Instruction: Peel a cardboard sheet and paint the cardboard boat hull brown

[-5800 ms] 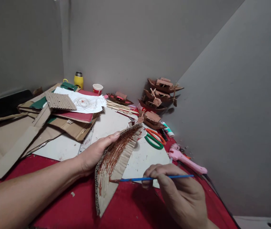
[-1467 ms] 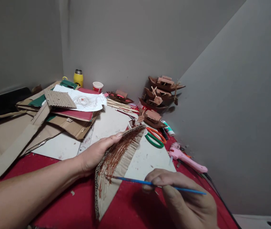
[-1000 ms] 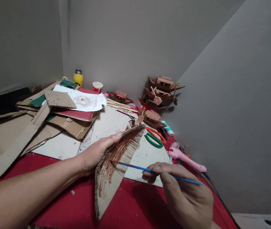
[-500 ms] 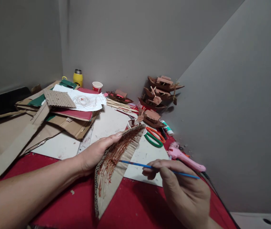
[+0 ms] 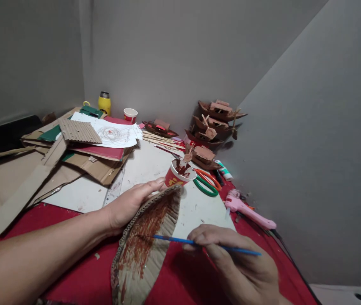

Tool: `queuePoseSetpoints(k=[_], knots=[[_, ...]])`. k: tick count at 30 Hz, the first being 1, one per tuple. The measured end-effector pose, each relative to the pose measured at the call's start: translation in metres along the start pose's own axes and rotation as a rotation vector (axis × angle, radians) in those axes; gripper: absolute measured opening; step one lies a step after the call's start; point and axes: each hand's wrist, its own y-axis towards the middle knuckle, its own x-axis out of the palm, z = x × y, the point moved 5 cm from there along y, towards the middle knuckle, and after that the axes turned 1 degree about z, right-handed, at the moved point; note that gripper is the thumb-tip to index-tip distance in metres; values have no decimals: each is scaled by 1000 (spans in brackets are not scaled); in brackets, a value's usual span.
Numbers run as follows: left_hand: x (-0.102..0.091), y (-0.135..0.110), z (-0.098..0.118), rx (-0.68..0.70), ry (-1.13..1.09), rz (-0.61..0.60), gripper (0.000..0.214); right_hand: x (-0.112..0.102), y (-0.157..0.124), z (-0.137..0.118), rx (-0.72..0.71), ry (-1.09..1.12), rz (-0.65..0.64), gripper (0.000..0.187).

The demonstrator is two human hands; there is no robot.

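My left hand (image 5: 132,205) grips the far edge of a curved, leaf-shaped cardboard piece (image 5: 158,250), its fingers hidden behind it. Reddish-brown paint covers much of the inner face; bare ribbed cardboard shows along the right side and lower end. Between the thumb and fingers of my right hand (image 5: 234,258) is a thin blue paintbrush (image 5: 180,240), its bristles touching the painted surface. Just beyond the piece stands a red and white paper cup (image 5: 172,176) with brown paint inside.
Several brown model boats (image 5: 204,156) stand at the back right. Scissors (image 5: 206,186) and a pink glue gun (image 5: 246,209) lie to the right. Cardboard sheets (image 5: 18,190) and a drawing (image 5: 119,135) are piled on the left. Thin sticks (image 5: 161,142), another cup (image 5: 130,115) and a yellow bottle (image 5: 104,103) are behind.
The cardboard piece has come down and left and turned its inner face more toward me, uncovering the paint cup. The brush has moved slightly lower and left with my right hand.
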Motion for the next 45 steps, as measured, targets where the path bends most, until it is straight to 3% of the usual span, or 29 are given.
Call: queuePoseSetpoints(k=[8, 14, 18, 25, 29, 41, 45], knots=[[-2, 1, -3, -15, -16, -2, 31, -2, 3, 11, 85, -83, 79, 20], [-1, 0, -9, -147, -117, 17, 30, -13, 6, 11, 65, -244, 219, 14], [-2, 1, -13, -254, -160, 30, 37, -22, 6, 13, 56, -285, 308, 12], [2, -3, -3, -304, -289, -13, 52, -33, 3, 12, 42, -295, 455, 11], [3, -4, -2, -327, -341, -29, 51, -34, 4, 10, 25, -276, 464, 12], [4, -4, 4, -217, -403, -35, 37, -34, 4, 9, 42, -298, 456, 15], [10, -7, 5, -283, -399, -140, 46, -34, 5, 9, 51, -306, 437, 15]])
